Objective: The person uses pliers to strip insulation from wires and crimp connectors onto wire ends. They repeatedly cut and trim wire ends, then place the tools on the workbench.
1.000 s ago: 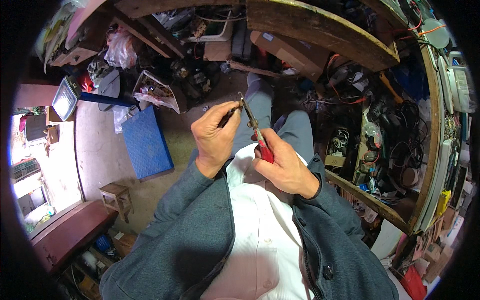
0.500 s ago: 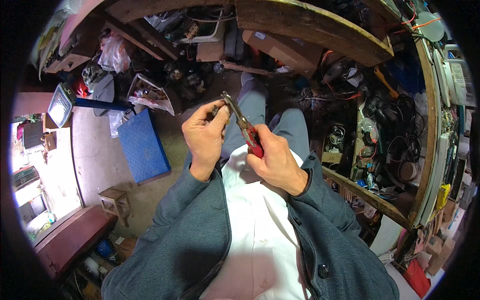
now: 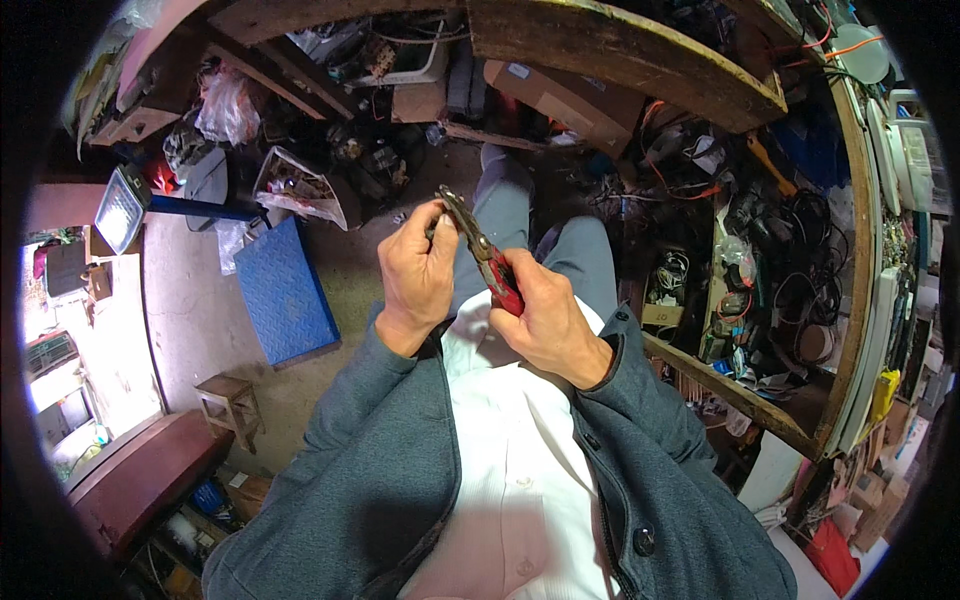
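Seen from the head camera, looking down, a person in a dark grey jacket and white shirt holds both hands up in front of the body, above the legs. The right hand (image 3: 555,325) is wrapped around the red grips of a pair of metal pliers (image 3: 482,245), whose head slants up and to the left. The left hand (image 3: 414,280) pinches a small dark piece (image 3: 431,230) between thumb and fingers, close beside the pliers' head. Fingers hide much of the piece, so whether the pliers grip it cannot be told.

Compared with one second ago, the pliers lean further left; back then they stood more nearly upright, and more of the dark piece showed. Since half a second ago, the left hand has shifted slightly right, closer against the tool, while the right hand has hardly moved.

As for writing, a cardboard box (image 3: 565,100) at the top carries a small white label (image 3: 518,71), its print too small to make out. A small yellowish box (image 3: 661,316) among the clutter on the right bears a dark marking. To the left, a blue textured platform (image 3: 287,293) and a wooden stool (image 3: 228,393) stand on the floor (image 3: 185,320).
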`<state>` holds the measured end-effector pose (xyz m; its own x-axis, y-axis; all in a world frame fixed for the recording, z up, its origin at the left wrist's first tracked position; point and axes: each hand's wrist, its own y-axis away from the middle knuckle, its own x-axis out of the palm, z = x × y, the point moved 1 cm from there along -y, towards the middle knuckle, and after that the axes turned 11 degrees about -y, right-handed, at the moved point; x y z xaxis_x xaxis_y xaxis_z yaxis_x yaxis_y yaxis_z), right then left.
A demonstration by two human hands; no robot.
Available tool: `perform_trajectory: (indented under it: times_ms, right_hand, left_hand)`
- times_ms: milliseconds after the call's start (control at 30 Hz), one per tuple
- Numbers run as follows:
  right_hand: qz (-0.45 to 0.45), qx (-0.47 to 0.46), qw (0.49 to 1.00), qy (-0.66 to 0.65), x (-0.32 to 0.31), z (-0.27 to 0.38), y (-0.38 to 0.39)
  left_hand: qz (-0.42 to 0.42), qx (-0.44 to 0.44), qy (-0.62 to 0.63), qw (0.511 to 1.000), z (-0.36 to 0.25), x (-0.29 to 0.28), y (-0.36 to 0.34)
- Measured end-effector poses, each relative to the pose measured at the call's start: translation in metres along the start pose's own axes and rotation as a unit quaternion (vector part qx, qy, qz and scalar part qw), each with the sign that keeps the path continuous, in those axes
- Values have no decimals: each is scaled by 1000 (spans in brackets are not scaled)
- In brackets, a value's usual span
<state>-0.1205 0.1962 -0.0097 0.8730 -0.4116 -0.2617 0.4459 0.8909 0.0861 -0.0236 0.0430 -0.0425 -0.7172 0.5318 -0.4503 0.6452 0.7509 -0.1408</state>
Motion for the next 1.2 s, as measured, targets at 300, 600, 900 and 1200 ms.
perform_trajectory:
  times_ms: [300,600,900,1200]
  right_hand:
    - [28,47,997,-54,-13,-3,-3]
    - [56,85,994,-47,-21,-3,-6]
    - [139,147,978,-48,-42,-14,-20]
    - [178,285,923,-188,-51,-4,-32]
  left_hand:
    - [30,-18,-46,998,-13,-3,-4]
    - [56,-49,-104,992,-18,0,-3]
    - [85,-70,-118,987,-14,-2,-1]
    - [103,-52,-158,981,-13,-6,-3]
